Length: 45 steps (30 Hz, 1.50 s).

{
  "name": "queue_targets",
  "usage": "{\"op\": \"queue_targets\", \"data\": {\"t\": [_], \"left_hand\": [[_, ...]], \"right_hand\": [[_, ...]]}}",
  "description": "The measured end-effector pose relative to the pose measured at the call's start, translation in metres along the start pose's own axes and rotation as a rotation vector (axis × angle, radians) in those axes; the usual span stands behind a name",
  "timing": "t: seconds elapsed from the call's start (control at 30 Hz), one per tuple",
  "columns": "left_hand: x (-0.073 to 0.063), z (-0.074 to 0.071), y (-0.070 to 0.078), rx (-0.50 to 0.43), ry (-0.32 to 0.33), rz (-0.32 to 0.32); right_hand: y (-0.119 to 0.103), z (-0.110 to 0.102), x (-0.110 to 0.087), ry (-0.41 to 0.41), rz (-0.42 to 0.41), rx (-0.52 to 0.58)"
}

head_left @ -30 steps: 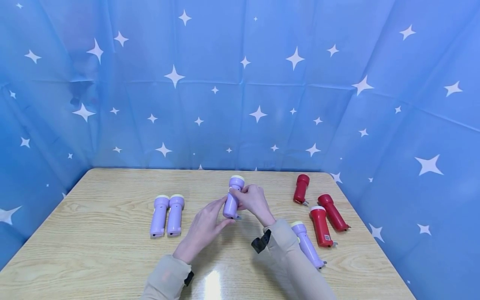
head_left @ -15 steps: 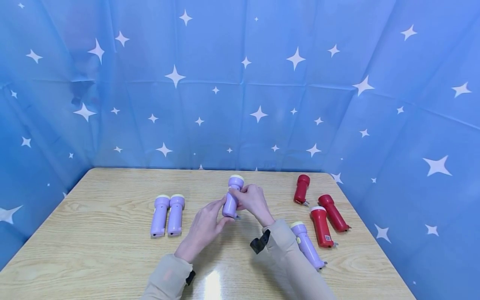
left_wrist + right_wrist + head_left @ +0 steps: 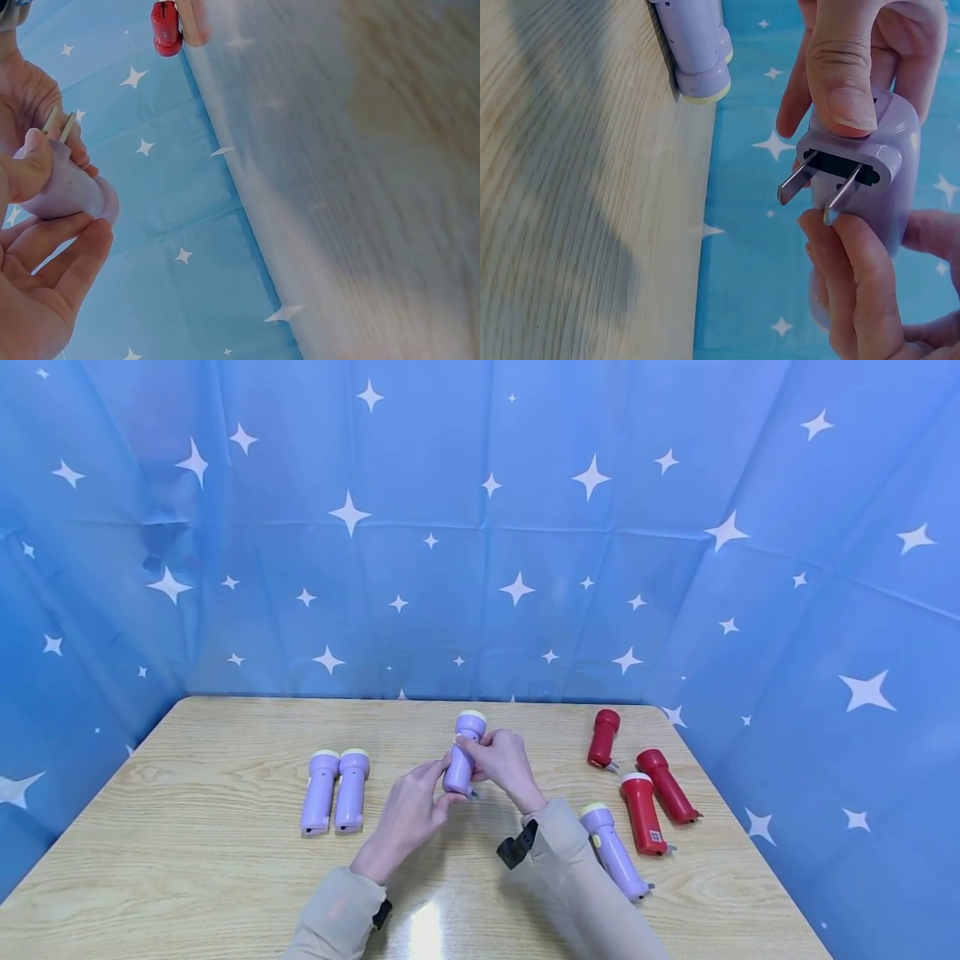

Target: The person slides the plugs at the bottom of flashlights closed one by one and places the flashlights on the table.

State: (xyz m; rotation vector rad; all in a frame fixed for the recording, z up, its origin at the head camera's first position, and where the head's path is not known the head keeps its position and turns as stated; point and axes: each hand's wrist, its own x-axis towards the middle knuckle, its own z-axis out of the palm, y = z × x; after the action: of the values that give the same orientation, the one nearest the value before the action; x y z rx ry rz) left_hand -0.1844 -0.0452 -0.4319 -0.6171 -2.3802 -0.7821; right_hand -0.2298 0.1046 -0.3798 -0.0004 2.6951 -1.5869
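Both hands hold a purple flashlight [image 3: 460, 770], tilted with its pale-rimmed head up and away, above the table. My left hand [image 3: 408, 810] grips it near its base; in the right wrist view that hand's thumb [image 3: 851, 105] presses on the base end. My right hand [image 3: 508, 767] pinches the body from the right, below the head. Two metal plug prongs [image 3: 840, 196] stick out of the base, between the hands. The left wrist view shows the flashlight's body [image 3: 71, 184] between the fingers of both hands.
Two purple flashlights [image 3: 319, 793] lie side by side on the wooden table [image 3: 187, 860] at left. Another purple flashlight [image 3: 617, 860] lies by the right forearm, near several red flashlights [image 3: 641, 814], some with prongs out. A blue starry curtain [image 3: 420, 560] stands behind.
The held flashlight has shifted very slightly to the left, with both hands still on it. The flashlights on the table have not moved.
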Motion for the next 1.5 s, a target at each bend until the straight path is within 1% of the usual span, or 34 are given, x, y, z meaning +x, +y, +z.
{"op": "queue_targets", "data": {"t": [0.1, 0.33, 0.8, 1.1, 1.3, 1.5], "left_hand": [[0.0000, -0.0007, 0.0001, -0.004, -0.009, -0.010], [-0.0001, -0.0019, 0.0005, 0.012, -0.011, -0.004], [0.0001, -0.0022, 0.0002, 0.019, -0.040, -0.010], [0.0001, -0.0015, -0.0011, 0.004, -0.034, 0.001], [0.0014, -0.0023, -0.0006, -0.005, -0.047, -0.012], [0.0013, -0.0036, -0.0006, -0.012, -0.074, -0.020]], "right_hand": [[0.0005, 0.0004, 0.0001, 0.001, -0.002, 0.000], [0.0000, 0.0015, 0.0001, -0.006, 0.003, 0.008], [0.0006, 0.0030, 0.0008, 0.000, -0.009, 0.018], [0.0005, 0.0028, 0.0007, 0.001, 0.003, 0.019], [0.0001, 0.0028, 0.0017, -0.004, 0.006, 0.023], [0.0001, 0.0027, 0.0019, -0.003, 0.000, 0.016]]}}
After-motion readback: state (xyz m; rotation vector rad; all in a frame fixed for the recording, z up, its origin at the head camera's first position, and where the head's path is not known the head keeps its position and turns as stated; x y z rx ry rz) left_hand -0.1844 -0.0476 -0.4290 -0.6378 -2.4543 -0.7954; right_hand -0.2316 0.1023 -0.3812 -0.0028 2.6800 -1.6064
